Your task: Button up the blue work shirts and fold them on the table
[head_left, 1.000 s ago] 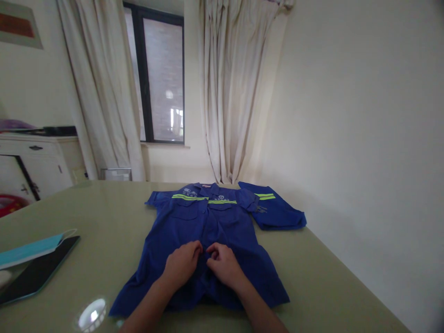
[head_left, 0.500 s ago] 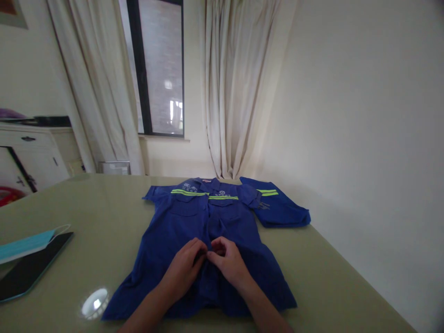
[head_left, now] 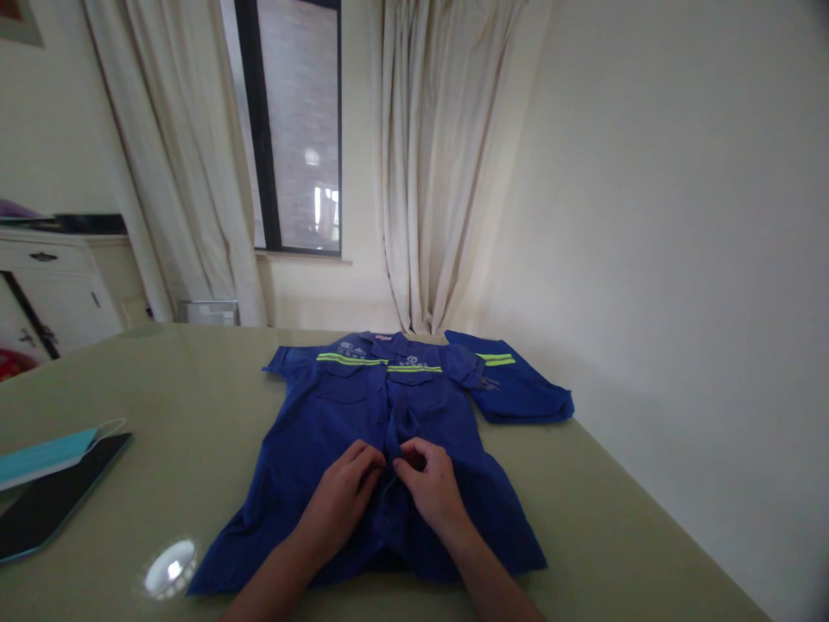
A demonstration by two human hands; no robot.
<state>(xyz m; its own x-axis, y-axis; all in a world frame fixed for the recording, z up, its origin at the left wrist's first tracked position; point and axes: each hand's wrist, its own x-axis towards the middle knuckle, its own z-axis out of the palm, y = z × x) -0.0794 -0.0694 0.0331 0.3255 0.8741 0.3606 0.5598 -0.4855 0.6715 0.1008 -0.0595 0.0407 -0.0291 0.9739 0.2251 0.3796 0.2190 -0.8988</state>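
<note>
A blue short-sleeved work shirt (head_left: 324,441) with yellow-green stripes and pale printing lies spread face up on the table, its collar at the far end. My left hand (head_left: 346,488) pinches the left edge of its front opening, fingers curled. Just across the gap, my right hand (head_left: 431,484) has thumb and fingers closed on the other front edge, which is lifted a little. Above the hands the front parts in a narrow gap. Any button between my fingertips is hidden.
A second folded blue garment (head_left: 524,389) with the same stripe lies behind the shirt's right sleeve, by the wall. At the left, a light blue face mask (head_left: 48,458) rests on a dark flat tablet-like thing (head_left: 65,501). The pale green table (head_left: 194,389) reaches back to the curtains (head_left: 420,173).
My hands have drawn slightly apart, the right one moving a little right with its edge of the shirt front. The gap between the edges looks wider. The view has shifted slightly.
</note>
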